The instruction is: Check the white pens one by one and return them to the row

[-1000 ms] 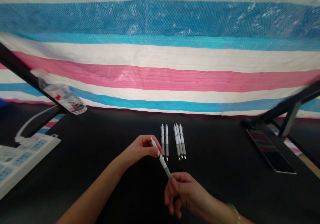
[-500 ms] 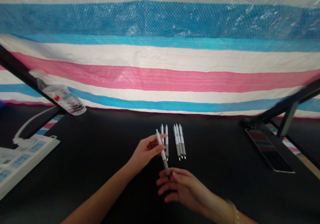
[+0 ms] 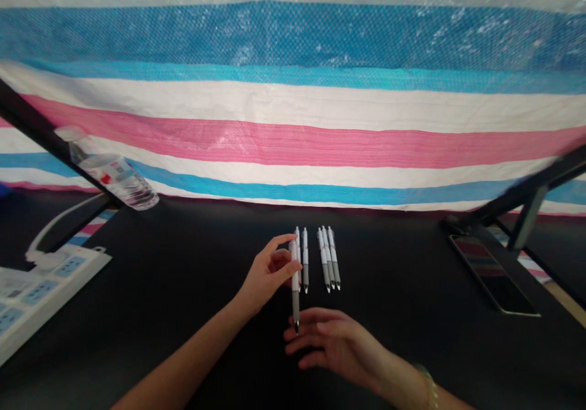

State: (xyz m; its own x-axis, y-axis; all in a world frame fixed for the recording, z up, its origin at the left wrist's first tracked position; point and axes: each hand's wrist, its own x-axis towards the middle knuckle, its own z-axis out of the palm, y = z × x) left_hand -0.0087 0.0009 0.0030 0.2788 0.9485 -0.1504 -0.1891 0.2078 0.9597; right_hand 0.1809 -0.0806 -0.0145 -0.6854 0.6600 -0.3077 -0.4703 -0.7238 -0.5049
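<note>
I have the left hand [image 3: 267,276] pinching a slim white plastic pen with a grey grip [image 3: 295,288] between thumb and fingers, over the matte black table [image 3: 206,233], its tip pointing my way. I see the right hand [image 3: 341,341] with its fingers loosely spread beside that tip; whether they touch it, I can't tell. Just beyond lies a pair of white-and-grey pens [image 3: 305,257], one partly hidden from me, with three matching white-and-grey pens [image 3: 329,257] close together to their right. A flat black phone [image 3: 494,276] lies well apart, far right.
</note>
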